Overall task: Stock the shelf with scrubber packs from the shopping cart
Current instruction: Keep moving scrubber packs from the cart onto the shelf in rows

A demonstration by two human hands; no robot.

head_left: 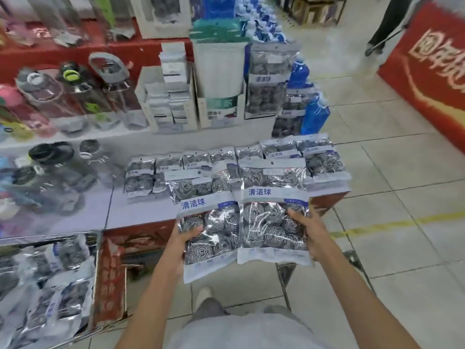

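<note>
Shop shelf [141, 210] ahead, left hand [185, 239] fingers and right hand [310, 233] fingers each gripping scrubber pack [273, 217]

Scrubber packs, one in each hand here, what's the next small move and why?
Probably ease both forward and lay them on the shelf row. The left hand and right hand each grip a pack just short of the packs already laid there.

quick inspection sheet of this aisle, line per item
surface: white shelf, scrubber packs lying in a row at its back
job's things: left pack and right pack held side by side above the shelf edge; more packs in the cart, lower left
clutter: water bottles, boxed goods
grips: left hand holds the left pack, right hand the right pack
cables: nothing seen
surroundings: tiled floor, red display
</note>
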